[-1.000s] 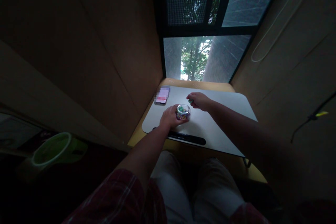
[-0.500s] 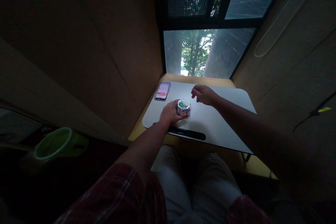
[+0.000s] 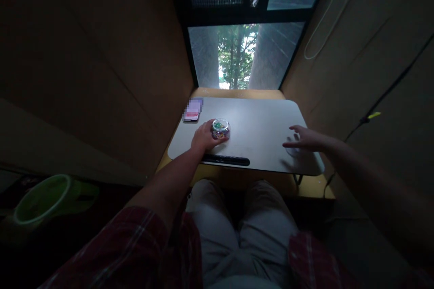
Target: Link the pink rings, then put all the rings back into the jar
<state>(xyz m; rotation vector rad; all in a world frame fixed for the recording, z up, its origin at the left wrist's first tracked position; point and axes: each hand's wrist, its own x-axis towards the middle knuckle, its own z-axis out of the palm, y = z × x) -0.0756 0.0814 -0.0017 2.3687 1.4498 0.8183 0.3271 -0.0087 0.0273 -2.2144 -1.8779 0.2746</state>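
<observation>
On the white tabletop, my left hand curves around the side of a small clear jar that stands upright with colourful small pieces inside. Its round mouth faces up, and what the pieces are is too small to tell. Toward the table's right end, my right hand has thumb and fingers spread. Just under it is a clear round object, perhaps a lid; whether the fingers touch it is unclear.
A phone-like object, partly pixelated, lies at the table's back left. A black strip runs along the front edge. A green bin is low on the left. A dark cable hangs at the right wall.
My right hand has moved right, away from beside the jar, and its fingers have spread over the clear round object. My left hand stays around the jar. The view has shifted.
</observation>
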